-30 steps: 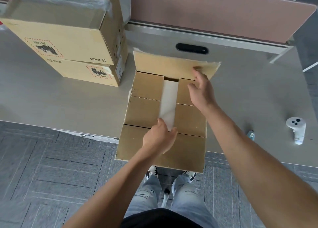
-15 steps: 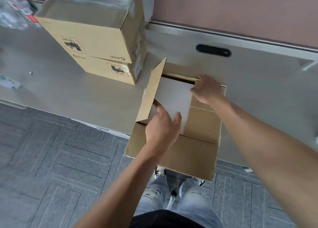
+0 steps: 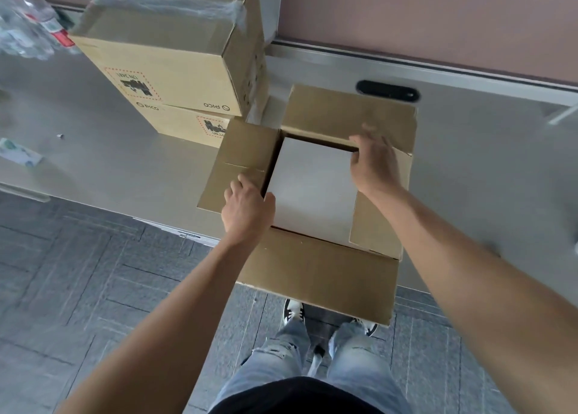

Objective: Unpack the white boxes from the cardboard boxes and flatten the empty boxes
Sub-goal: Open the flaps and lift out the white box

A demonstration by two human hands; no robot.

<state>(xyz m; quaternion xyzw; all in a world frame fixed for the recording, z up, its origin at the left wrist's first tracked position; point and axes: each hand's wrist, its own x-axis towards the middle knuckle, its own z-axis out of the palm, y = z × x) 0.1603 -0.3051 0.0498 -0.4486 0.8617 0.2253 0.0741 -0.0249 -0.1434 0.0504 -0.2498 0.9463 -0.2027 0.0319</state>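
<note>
Spreading flaps of open cardboard box (image 3: 316,276) at worktop (image 3: 125,163) edge, exposing white box (image 3: 312,188) inside. Left hand (image 3: 248,210) gripping left flap, pressing outward; right hand (image 3: 377,163) curling over right flap, likely clearing access for lifting.

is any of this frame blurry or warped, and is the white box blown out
Head view: motion blur smears the right hand fingertips and the plastic bottles at top left; wide-angle distortion bends the desk edge and the partition rail. The white box in the open cardboard box looks evenly lit and greyish, not blown out; the left hand is fairly sharp.
</note>
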